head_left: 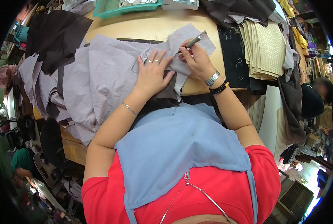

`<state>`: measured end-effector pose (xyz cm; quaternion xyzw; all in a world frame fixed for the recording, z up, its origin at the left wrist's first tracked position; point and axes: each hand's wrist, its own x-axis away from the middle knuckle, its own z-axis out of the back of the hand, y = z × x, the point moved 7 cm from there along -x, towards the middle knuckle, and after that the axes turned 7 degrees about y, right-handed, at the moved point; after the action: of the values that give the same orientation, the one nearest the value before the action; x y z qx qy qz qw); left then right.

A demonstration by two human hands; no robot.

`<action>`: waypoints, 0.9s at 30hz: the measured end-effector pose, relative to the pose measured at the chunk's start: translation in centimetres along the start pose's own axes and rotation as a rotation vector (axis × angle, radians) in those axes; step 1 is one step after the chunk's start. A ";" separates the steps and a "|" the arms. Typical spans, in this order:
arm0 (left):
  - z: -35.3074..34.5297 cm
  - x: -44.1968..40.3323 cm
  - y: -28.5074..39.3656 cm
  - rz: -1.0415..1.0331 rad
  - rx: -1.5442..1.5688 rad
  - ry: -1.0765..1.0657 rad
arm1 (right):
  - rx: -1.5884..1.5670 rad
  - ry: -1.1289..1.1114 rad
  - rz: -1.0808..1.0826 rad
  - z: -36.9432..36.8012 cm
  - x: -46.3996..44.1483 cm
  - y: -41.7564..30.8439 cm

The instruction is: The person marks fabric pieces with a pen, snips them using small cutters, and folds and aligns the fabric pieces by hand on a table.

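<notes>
My right hand (198, 61) grips a grey-green marker pen (193, 41), its tip pointing down at the light grey fabric (110, 71) spread over the wooden table. Left of it, my left hand (154, 71) lies flat on the same fabric with its fingers spread. A loose flap of the grey cloth (187, 35) stretches beyond the pen toward the back right. Dark brown fabric (169, 91) shows below the left palm at the table's front edge. The exact spot where the pen tip meets the cloth is hard to make out.
A teal basket (127, 11) with white pieces stands at the back of the wooden table (204, 22). Dark fabric (56, 35) is heaped at left. Cream textured sheets (265, 48) are stacked at right. Other people (316, 97) sit at both sides.
</notes>
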<state>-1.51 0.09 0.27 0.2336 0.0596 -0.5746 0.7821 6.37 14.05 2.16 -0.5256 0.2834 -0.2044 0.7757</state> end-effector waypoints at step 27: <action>-0.2 0.0 -0.1 0.030 0.102 -0.048 | 0.467 0.015 0.105 0.7 -0.5 1.5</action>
<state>-1.58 0.14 0.10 0.2602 0.0079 -0.5706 0.7789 6.43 15.38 1.12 -0.3150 0.2611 -0.2278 0.8836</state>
